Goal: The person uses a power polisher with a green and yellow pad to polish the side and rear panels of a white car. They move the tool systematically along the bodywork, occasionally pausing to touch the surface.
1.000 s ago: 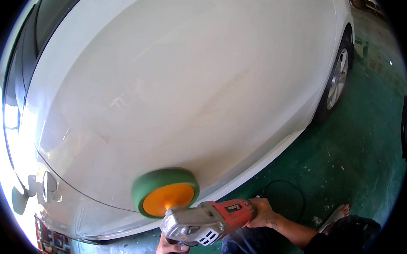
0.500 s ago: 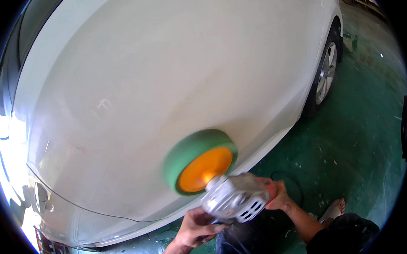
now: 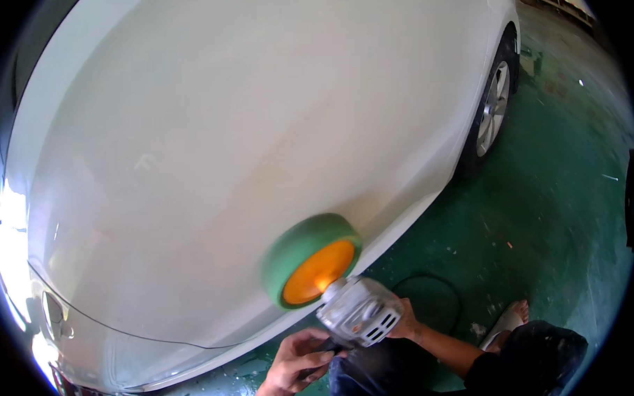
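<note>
Both hands hold an electric polisher [image 3: 360, 312] with a silvery metal head. A green foam pad [image 3: 294, 256] on an orange backing plate [image 3: 320, 271] rests against the lower part of a white car door [image 3: 214, 145]. The pad's edge is blurred, as if spinning. My left hand [image 3: 299, 361] is closed around the dark side handle below the head. Behind the head, my right hand [image 3: 405, 321] grips the rear body, its fingers mostly hidden by the tool.
A door seam [image 3: 138, 333] and door handle [image 3: 52, 313] lie at the lower left. The car wheel [image 3: 495, 106] stands at the upper right. A dark cable [image 3: 458, 301] loops over the green floor [image 3: 540, 206], near my sandaled foot [image 3: 504, 325].
The car has shifted slightly left in view, and the pad sits a little lower and farther right on the panel. The polisher's red rear body has become hidden behind its head.
</note>
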The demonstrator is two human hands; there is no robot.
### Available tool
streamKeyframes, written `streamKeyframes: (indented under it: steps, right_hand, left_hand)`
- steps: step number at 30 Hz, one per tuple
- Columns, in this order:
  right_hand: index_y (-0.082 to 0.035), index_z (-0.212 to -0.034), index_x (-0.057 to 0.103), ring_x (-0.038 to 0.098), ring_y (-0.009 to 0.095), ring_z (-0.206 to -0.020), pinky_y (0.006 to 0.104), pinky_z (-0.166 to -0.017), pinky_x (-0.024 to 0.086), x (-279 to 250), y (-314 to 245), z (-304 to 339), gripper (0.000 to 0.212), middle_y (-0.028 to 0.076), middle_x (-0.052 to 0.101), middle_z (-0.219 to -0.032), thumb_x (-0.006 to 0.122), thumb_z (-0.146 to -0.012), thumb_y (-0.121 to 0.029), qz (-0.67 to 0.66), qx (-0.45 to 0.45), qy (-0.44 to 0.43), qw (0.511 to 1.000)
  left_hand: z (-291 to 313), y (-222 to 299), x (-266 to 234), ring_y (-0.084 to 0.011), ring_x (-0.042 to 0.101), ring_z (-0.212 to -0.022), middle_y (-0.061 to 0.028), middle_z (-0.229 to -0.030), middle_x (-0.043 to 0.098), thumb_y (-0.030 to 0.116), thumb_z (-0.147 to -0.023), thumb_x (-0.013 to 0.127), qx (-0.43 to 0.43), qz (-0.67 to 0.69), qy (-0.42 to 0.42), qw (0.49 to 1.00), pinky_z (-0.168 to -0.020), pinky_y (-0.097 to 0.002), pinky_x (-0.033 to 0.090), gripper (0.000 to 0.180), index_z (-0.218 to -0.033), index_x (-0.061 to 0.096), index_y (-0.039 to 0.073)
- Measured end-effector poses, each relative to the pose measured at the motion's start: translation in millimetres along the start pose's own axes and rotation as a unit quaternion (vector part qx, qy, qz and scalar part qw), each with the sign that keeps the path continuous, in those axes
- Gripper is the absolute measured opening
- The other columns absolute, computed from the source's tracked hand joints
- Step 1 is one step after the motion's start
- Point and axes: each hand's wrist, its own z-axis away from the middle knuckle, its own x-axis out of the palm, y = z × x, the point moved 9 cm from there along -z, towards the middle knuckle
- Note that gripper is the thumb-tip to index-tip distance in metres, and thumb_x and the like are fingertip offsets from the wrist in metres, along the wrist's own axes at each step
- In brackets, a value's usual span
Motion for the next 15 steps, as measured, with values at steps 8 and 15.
streamKeyframes:
  steps: [8, 15]
  right_hand:
    - [-0.012, -0.109, 0.072, 0.072, 0.029, -0.088, 0.0355, -0.082, 0.058, -4.9, -33.9, -12.1, 0.047, 0.012, 0.073, -0.098, 0.083, -0.065, -0.023, 0.030, -0.004, -0.072, 0.997]
    - [-0.010, -0.117, 0.068, 0.070, 0.027, -0.102, 0.0365, -0.088, 0.057, -61.6, 35.9, -11.5, 0.057, 0.011, 0.072, -0.111, 0.086, -0.066, -0.027, -0.008, 0.058, -0.022, 0.998]
  left_hand:
    - [50.0, -12.1, -9.6, -0.0072, 0.041, -0.040, -0.0191, -0.090, 0.066, 0.013, -0.080, 0.072, 0.040, 0.023, 0.039, 0.998, -0.035, -0.0191, 0.032, 0.045, -0.113, 0.057, -0.014]
    - [-39.1, -13.0, 38.6, -0.0109, 0.045, -0.043, -0.0165, -0.090, 0.067, 0.007, -0.091, 0.067, -0.065, 0.027, -0.048, 0.996, -0.037, -0.0219, 0.029, 0.036, -0.124, 0.054, -0.003]
